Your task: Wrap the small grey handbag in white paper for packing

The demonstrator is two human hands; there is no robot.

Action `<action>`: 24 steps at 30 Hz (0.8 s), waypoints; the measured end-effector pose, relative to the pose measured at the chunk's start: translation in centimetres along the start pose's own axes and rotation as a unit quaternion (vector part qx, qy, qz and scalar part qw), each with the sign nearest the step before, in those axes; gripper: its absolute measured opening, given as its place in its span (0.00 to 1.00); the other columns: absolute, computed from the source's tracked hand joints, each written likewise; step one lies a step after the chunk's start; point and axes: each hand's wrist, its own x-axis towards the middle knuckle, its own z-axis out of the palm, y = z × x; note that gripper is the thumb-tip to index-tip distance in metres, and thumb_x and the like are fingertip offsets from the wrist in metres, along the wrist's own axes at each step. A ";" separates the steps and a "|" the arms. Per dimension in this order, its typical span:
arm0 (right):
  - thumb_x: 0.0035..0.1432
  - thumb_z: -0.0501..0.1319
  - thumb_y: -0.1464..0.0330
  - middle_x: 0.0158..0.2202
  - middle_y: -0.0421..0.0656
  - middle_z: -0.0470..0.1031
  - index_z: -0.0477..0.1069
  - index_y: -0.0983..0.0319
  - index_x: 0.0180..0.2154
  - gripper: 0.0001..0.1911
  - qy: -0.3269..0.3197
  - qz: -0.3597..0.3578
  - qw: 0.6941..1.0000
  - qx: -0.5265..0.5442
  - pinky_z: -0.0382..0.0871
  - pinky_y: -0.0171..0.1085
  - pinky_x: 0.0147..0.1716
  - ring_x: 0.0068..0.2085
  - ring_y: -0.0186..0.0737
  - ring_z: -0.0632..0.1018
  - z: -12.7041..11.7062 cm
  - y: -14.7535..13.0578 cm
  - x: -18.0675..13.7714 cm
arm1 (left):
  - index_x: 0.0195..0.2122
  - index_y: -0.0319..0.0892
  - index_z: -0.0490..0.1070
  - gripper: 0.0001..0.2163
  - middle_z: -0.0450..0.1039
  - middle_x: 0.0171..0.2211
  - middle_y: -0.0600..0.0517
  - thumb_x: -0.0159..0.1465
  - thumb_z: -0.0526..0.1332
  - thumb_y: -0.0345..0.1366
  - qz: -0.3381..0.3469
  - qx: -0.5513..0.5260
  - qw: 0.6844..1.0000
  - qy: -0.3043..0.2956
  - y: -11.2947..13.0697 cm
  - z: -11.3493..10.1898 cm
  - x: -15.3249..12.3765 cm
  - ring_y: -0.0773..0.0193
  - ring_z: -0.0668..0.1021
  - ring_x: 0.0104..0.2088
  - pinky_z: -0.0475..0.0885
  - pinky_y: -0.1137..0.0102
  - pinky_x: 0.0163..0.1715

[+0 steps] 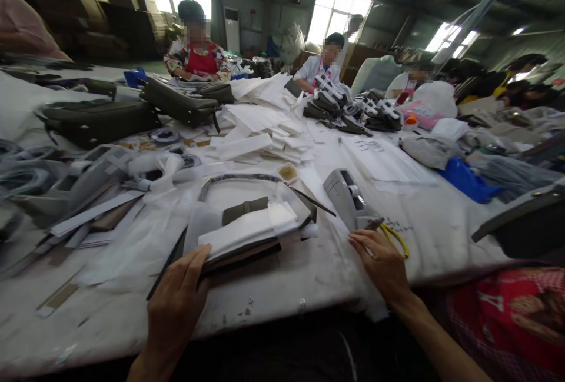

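— What's closest to you?

— My left hand (176,299), at about 7 o'clock from the middle of the view. It lies flat on the near edge of a stack (247,235): white sheets over dark flat pieces. The fingers are loose and spread, thumb toward the stack's corner, pressing down rather than clasping anything.

— And the other hand?

— My right hand (382,264) sits at 5 o'clock, palm down on the table (309,276). Its fingertips touch the near end of a grey tool (348,199), where a yellow loop (397,238) curls out. The hand is open; it isn't wrapped round the tool.

— Where's the stack, then?

— Dead centre, just beyond my left fingers. An olive roll (245,209) lies on top of it. A dark curved strap (241,180) arches behind it at 12 o'clock, and a thin black strip (168,263) runs along its left side at 9. A small yellow dish (287,172) sits just past the strap.

— Further out?

— At 10 o'clock, olive bags (101,120). At 12, a heap of white paper (260,129). At 2 o'clock, a blue bag (468,179). Across the table people are working: one in a red apron (200,61) at 11, another in white (324,64) at 1. A red patterned garment (507,317) is at 4 o'clock beside me.
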 end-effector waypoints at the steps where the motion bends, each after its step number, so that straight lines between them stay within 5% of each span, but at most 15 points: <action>1: 0.67 0.59 0.60 0.40 0.45 0.80 0.79 0.58 0.39 0.12 0.016 -0.011 1.000 0.011 0.70 0.47 0.45 0.43 0.47 0.78 -0.3 -0.8 0.4 | 0.60 0.40 0.66 0.20 0.76 0.49 0.46 0.66 0.59 0.26 -0.005 -0.002 1.000 0.001 0.0 0.0 0.0 0.56 0.78 0.46 0.70 0.65 0.51; 4: 0.66 0.62 0.64 0.40 0.44 0.80 0.78 0.58 0.37 0.08 0.002 -0.037 0.996 0.083 0.70 0.45 0.46 0.43 0.45 0.78 -0.3 -4.6 1.0 | 0.59 0.40 0.66 0.20 0.76 0.48 0.46 0.66 0.58 0.26 -0.024 -0.006 1.000 0.006 0.0 -0.1 -0.1 0.56 0.78 0.46 0.70 0.65 0.51; 10: 0.64 0.62 0.67 0.40 0.43 0.79 0.77 0.58 0.36 0.05 -0.186 -0.140 0.944 0.236 0.70 0.44 0.45 0.44 0.43 0.77 2.0 -12.4 -1.9 | 0.57 0.41 0.66 0.20 0.76 0.48 0.46 0.64 0.58 0.25 -0.081 -0.026 0.996 0.009 0.3 -0.2 0.3 0.57 0.78 0.47 0.72 0.65 0.51; 12: 0.64 0.63 0.64 0.40 0.43 0.80 0.78 0.58 0.36 0.06 -0.213 -0.155 0.932 0.250 0.71 0.44 0.46 0.45 0.44 0.78 2.6 -12.9 -2.6 | 0.57 0.42 0.66 0.21 0.76 0.49 0.47 0.63 0.58 0.25 -0.097 -0.037 0.995 0.008 0.4 -0.2 0.3 0.57 0.78 0.48 0.72 0.65 0.51; 15: 0.68 0.57 0.62 0.46 0.46 0.79 0.78 0.58 0.40 0.11 -0.179 -0.079 0.956 0.218 0.71 0.45 0.50 0.49 0.44 0.77 3.6 -11.5 -2.2 | 0.57 0.42 0.66 0.21 0.76 0.49 0.47 0.62 0.58 0.25 -0.112 -0.052 0.992 0.011 0.4 -0.2 0.3 0.57 0.78 0.48 0.72 0.64 0.52; 20: 0.66 0.56 0.57 0.63 0.63 0.64 0.64 0.72 0.61 0.30 -0.154 0.028 0.987 0.023 0.54 0.62 0.63 0.66 0.62 0.62 7.6 -9.4 0.6 | 0.58 0.42 0.67 0.22 0.76 0.49 0.46 0.61 0.58 0.24 -0.138 -0.068 0.988 0.020 0.4 -0.2 0.1 0.56 0.78 0.49 0.73 0.63 0.52; 24: 0.65 0.58 0.59 0.63 0.61 0.64 0.62 0.70 0.61 0.29 -0.216 -0.076 0.973 0.023 0.51 0.62 0.64 0.65 0.61 0.62 11.6 -12.4 2.7 | 0.58 0.43 0.66 0.24 0.76 0.49 0.47 0.60 0.58 0.23 -0.150 -0.087 0.985 0.025 0.4 -0.2 0.0 0.56 0.78 0.49 0.74 0.62 0.52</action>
